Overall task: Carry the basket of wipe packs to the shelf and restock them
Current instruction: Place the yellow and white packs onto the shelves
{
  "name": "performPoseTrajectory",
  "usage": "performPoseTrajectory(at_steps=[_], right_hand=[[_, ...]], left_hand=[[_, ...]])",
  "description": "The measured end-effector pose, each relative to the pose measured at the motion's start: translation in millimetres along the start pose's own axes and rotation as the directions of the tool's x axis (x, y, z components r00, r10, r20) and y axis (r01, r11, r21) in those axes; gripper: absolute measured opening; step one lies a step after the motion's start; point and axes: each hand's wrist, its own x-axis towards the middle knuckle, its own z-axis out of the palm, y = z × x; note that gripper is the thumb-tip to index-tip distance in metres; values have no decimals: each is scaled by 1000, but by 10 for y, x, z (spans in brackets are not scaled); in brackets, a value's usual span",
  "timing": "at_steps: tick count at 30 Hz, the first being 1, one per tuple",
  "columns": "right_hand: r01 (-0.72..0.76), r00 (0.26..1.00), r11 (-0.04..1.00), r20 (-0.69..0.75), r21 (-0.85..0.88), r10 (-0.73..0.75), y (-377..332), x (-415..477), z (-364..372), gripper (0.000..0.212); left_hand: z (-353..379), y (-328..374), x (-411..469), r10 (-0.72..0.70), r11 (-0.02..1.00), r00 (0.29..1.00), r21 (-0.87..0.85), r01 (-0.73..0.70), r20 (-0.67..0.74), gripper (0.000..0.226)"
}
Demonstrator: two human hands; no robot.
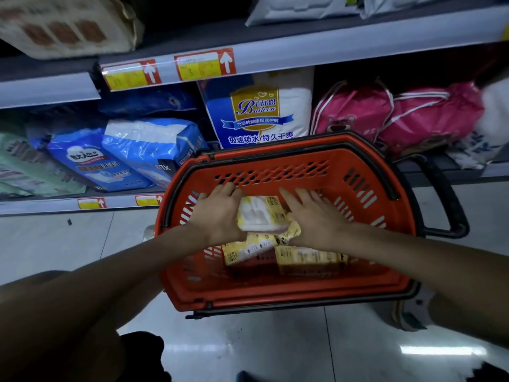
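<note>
1. Left hand: forearm extended into the red basket, fingers curled over the left edge of the top wipe pack.
2. Right hand: fingers straight and spread, pressed against that pack's right side.
3. Basket: beside the lower shelf; other yellow packs lie underneath.

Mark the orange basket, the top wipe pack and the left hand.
orange basket [275,292]: head view, on its near wall.
top wipe pack [261,215]: head view, middle of its upper face.
left hand [217,213]: head view, back of the hand.
</note>
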Motion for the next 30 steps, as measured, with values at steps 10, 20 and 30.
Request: performPoseTrajectory(at_steps=[10, 20, 30], right_hand=[[230, 951, 973, -220, 29, -219, -68, -159, -344, 111], [85, 948, 884, -311, 461, 70, -307, -574, -850, 56], [-136, 990, 113, 129, 984, 65, -239, -781, -983, 45]], left_hand=[[-286, 203, -304, 38, 907, 978, -404, -121, -207, 94], [-813, 152, -449, -54, 514, 937, -814, -269, -344, 75], [-840, 408, -442, -408, -86, 893, -966, -244, -190, 47]])
